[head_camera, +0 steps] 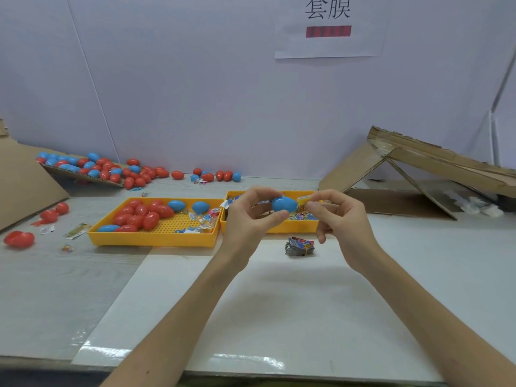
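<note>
My left hand [248, 216] pinches a blue plastic egg [284, 204] between thumb and fingers, held in the air above the right yellow tray [268, 227]. My right hand [336, 216] pinches a small yellow printed film sleeve [303, 203] right at the egg's right end. Whether the sleeve is partly over the egg I cannot tell. The right tray holds several printed sleeves, mostly hidden behind my hands.
The left yellow tray [156, 237] holds several red and blue eggs and small toy packets. More eggs [111, 170] lie on cardboard at the back left. A bundle of sleeves [299, 246] lies before the right tray. A collapsed cardboard box [418, 169] stands at the right.
</note>
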Motion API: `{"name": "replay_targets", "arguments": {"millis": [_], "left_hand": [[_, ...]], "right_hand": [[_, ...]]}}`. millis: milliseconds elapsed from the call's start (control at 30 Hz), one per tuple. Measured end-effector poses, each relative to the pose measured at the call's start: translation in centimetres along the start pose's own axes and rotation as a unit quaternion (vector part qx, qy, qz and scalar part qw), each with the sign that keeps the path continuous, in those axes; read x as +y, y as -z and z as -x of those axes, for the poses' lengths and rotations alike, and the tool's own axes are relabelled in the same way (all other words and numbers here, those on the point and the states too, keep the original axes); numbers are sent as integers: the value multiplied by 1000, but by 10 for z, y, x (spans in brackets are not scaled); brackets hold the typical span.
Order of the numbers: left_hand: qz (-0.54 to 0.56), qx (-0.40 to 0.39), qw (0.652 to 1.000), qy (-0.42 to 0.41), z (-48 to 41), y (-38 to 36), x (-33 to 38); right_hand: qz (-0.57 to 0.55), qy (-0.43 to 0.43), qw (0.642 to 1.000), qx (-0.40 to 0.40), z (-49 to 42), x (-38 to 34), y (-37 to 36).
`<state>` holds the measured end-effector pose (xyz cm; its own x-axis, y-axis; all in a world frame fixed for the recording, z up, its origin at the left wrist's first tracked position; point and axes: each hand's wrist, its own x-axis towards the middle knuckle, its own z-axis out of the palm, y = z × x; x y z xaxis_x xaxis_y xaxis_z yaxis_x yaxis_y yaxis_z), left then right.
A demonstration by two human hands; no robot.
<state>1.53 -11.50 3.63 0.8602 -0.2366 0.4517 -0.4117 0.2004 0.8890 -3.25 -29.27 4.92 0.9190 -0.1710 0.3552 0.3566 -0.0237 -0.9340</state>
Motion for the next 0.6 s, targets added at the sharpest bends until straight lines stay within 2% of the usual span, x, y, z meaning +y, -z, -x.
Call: {"name": "replay_targets", "arguments": {"millis": [467,600], "left_hand": [[-35,6,999,-35,2,-2,-1],[-56,-1,996,-66,4,-4,-3]], "right_hand": [[-97,-76,992,-39,-1,6,-3],[-119,-64,990,-35,-1,9,-5]]}}
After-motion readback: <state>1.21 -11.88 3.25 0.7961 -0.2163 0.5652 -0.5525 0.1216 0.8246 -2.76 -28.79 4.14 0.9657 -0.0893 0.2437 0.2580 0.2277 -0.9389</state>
